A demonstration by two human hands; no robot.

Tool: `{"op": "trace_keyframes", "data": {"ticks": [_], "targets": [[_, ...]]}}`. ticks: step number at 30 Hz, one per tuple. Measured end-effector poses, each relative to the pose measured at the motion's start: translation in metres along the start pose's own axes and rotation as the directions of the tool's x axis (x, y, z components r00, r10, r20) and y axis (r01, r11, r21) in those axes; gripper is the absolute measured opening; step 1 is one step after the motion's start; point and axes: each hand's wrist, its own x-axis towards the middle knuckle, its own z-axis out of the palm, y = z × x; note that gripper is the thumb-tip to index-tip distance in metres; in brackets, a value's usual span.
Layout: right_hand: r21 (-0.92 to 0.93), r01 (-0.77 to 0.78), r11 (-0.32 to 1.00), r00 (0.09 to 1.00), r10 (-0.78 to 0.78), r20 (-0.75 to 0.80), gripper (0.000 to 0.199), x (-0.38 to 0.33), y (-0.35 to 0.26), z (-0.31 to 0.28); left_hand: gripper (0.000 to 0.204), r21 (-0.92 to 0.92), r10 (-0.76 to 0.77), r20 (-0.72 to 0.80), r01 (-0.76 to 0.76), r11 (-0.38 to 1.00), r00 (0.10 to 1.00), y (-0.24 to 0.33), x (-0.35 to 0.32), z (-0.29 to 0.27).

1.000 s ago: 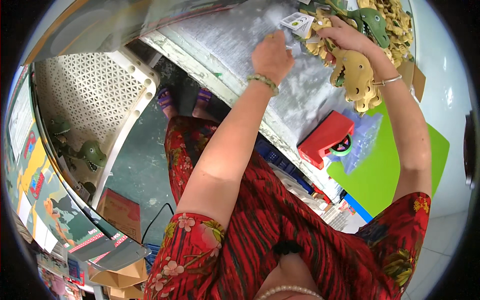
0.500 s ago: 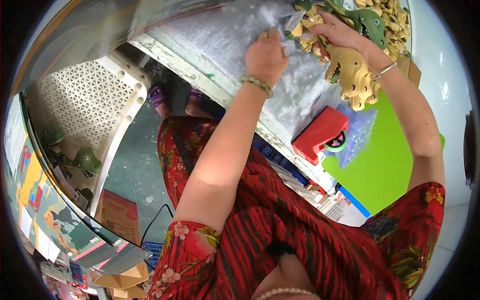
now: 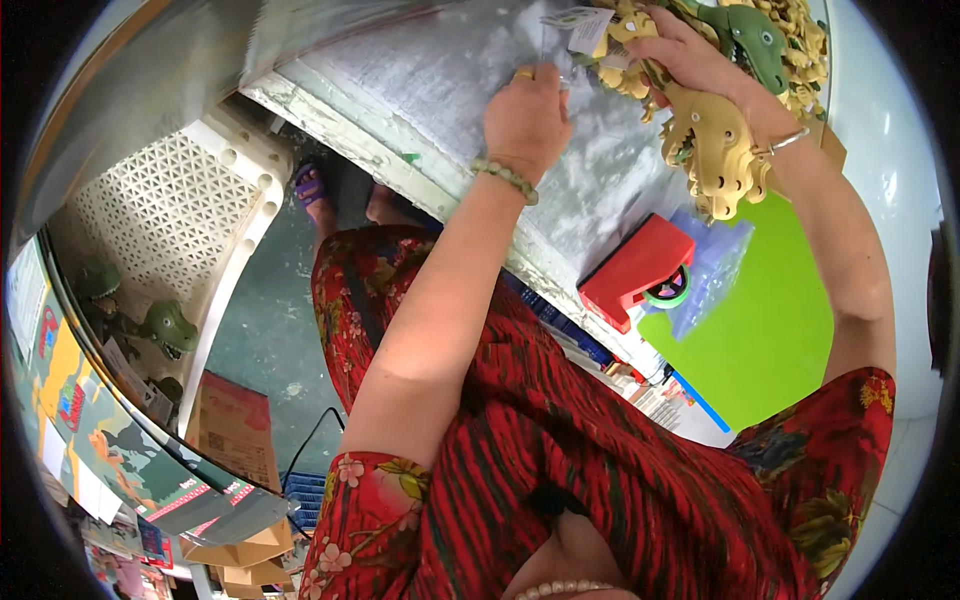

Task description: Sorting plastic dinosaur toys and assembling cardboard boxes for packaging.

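Note:
At the top of the work surface, my right hand (image 3: 685, 55) is closed around a tan toy dinosaur (image 3: 630, 28). A white paper tag (image 3: 588, 30) hangs off this toy toward the left. My left hand (image 3: 527, 120) is closed in a pinch just below the tag. A thin clear strand seems to run up from its fingertips, but what they hold is too small to make out. Below my right wrist lies another tan dinosaur head (image 3: 710, 140) with an open mouth. A green dinosaur head (image 3: 752, 45) rests beyond my right hand, beside a pile of tan toy pieces (image 3: 808, 55).
A red tape dispenser (image 3: 640, 265) stands near the table edge, beside clear plastic bags (image 3: 715, 270) and a bright green board (image 3: 770, 330). At left, a white perforated basket (image 3: 165, 200) holds green dinosaur toys (image 3: 168, 328). Cardboard boxes (image 3: 235, 430) sit below it.
The tag has swung into clearer view, its white face now showing. My left hand has shifted slightly left and down. My right hand still grips the toy, a little higher up.

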Motion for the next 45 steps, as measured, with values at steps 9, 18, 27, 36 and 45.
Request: {"op": "trace_keyframes", "data": {"ticks": [9,18,27,36,45], "targets": [[0.118,-0.122,0.985,0.991,0.114,0.075,0.039,-0.009,-0.010,0.017,0.015,0.038,-0.044,0.010,0.044,0.998,0.999,0.000,-0.004,-0.001],[-0.123,-0.281,0.952,0.951,0.293,0.094,0.036,-0.001,-0.014,0.021,0.015,0.032,-0.044,-0.077,0.047,0.998,0.996,-0.002,-0.007,0.005],[-0.674,-0.040,0.738,0.996,0.083,0.032,0.042,0.027,0.003,0.019,0.018,0.010,-0.021,-0.096,0.022,1.000,0.995,-0.001,-0.008,0.002],[-0.591,-0.026,0.806,0.990,0.103,0.097,0.049,0.017,-0.029,0.013,0.014,0.021,0.011,-0.110,-0.008,1.000,0.994,0.000,-0.008,-0.003],[-0.563,-0.055,0.825,0.993,0.102,0.053,0.053,0.023,-0.020,0.018,0.014,0.137,0.022,-0.092,-0.009,0.990,0.995,0.002,-0.009,-0.004]]}}
